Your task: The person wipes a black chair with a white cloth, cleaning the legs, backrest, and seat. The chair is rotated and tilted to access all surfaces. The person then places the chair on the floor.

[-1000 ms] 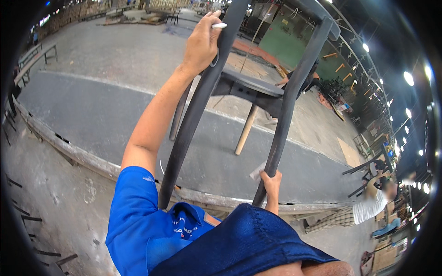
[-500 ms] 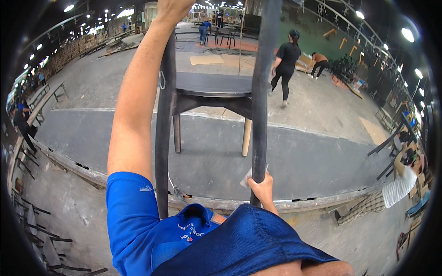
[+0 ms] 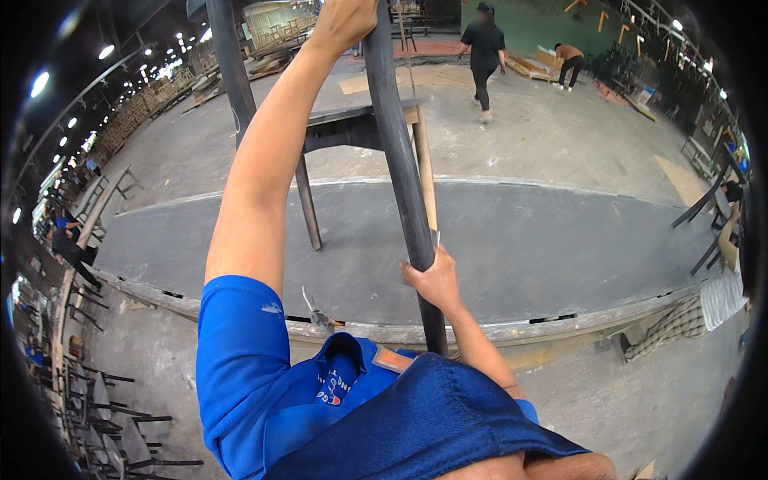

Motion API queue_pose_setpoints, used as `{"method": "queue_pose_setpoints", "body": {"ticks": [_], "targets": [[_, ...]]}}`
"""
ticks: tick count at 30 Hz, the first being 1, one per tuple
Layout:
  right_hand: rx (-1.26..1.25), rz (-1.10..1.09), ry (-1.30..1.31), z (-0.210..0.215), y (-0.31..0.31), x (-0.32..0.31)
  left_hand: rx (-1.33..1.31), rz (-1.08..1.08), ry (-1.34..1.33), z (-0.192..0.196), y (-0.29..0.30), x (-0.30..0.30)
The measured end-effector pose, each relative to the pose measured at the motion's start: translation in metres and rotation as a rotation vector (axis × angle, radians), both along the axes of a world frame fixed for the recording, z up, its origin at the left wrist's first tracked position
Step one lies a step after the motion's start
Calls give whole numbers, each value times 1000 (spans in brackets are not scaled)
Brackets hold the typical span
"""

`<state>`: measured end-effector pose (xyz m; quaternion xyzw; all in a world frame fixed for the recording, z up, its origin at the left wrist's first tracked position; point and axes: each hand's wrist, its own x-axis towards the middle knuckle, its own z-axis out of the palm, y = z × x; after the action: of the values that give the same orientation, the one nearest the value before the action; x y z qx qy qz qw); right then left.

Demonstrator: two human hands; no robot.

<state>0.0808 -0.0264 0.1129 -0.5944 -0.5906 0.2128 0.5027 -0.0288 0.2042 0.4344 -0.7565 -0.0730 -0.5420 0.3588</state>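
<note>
A dark chair (image 3: 344, 134) stands tilted over the long grey work table (image 3: 544, 248), its two long posts nearest me. My left hand (image 3: 346, 26) reaches up across the chair and is closed at the upper part of the right-hand post; its fingertips are partly hidden. Lower down, my right hand (image 3: 434, 276) wraps round the same post (image 3: 404, 176). A small thin pale edge shows at that hand, too little to name. Behind the post, one chair leg (image 3: 424, 168) looks light wood-coloured, while another leg (image 3: 310, 208) is dark.
Along the table's near edge lies a small object with a thin pale strip (image 3: 320, 316). A person in black (image 3: 484, 56) walks beyond the table; another bends over at the back (image 3: 570, 62). Several dark chairs (image 3: 120, 432) crowd the lower left. Someone in checked trousers (image 3: 672, 332) is at right.
The chair has turned and leaned, its posts shifting left at the top. My left hand has moved to the right-hand post. My right hand has risen slightly along that post.
</note>
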Motion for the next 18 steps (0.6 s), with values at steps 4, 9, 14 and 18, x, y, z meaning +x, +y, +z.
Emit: {"method": "queue_pose_setpoints", "body": {"ticks": [4,9,14,18], "targets": [[29,31,9,2,17,1,-40,80,134,-66,6,-14],[80,38,33,11,33,1,-66,46,376,-139,-10,-35],[-10,98,67,16,42,2,-193,53,360,-152,-25,-42],[32,100,83,16,43,0,-135,230,317,-123,-9,-37]]}}
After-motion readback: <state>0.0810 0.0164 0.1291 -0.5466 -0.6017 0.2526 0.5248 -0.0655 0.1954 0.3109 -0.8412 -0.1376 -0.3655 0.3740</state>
